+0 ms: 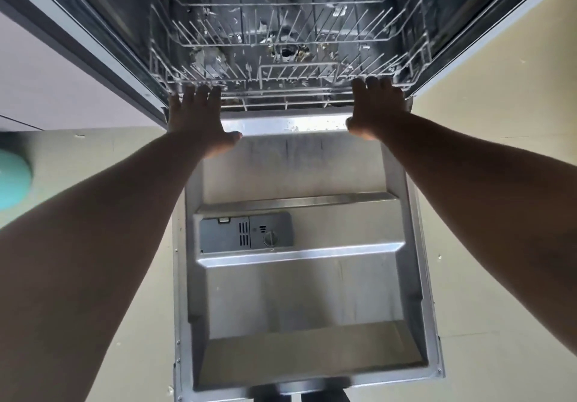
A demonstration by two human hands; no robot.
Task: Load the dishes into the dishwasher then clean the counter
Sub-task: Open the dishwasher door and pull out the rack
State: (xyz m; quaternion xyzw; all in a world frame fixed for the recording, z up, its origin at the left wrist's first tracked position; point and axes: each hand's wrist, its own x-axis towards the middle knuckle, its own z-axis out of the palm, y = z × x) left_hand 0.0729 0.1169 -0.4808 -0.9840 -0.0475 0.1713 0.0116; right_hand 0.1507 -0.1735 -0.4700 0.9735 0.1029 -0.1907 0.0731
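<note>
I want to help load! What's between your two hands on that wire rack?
In the head view, between the left hand and right hand runs the white wire lower rack's bare front rim; no dishes.

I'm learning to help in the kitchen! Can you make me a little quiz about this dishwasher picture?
1. True or false: the dishwasher door is shut.
2. What are the left hand and the right hand both on?
A. the detergent compartment
B. the front edge of the lower rack
C. a plate
3. Fill in: the lower rack holds ___ dishes that can be seen.

Key
1. False. The door lies folded down and open.
2. B. The fingers of both hands lie over the rack's front edge, one near each corner.
3. No. Only bare wire prongs show. The detergent compartment sits on the door, untouched.
</note>
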